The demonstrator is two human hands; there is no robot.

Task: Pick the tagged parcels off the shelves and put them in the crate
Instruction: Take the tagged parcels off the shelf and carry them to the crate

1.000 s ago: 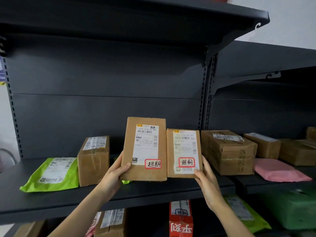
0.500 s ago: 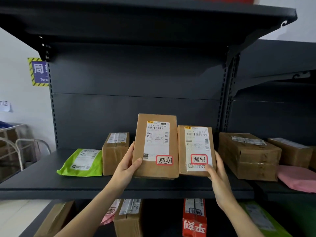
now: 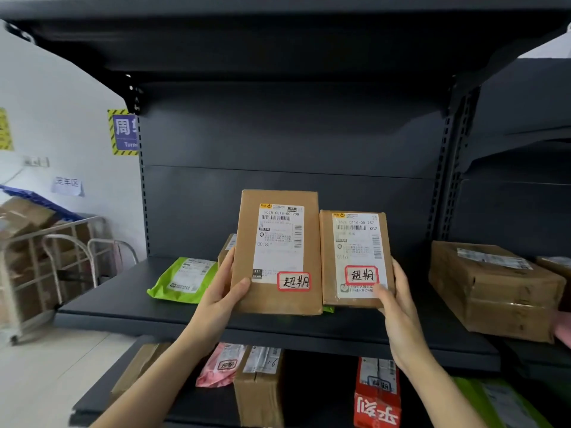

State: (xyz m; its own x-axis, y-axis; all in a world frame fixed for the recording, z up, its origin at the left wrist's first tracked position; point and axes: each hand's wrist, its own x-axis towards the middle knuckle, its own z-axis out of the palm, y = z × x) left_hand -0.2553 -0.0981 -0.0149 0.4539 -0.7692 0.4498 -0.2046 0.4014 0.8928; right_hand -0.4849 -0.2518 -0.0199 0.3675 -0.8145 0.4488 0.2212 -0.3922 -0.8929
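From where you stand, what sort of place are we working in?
Probably a courier parcel depot: dark metal shelving, the tall parcel and short parcel in hand bearing shipping labels and red-bordered tags, and a trolley piled with boxes at left.

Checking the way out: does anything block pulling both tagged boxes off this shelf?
Nothing visible does. The left hand grips the taller tagged box, the right hand the shorter tagged box, both at the open front of the shelf. No crate is in view.
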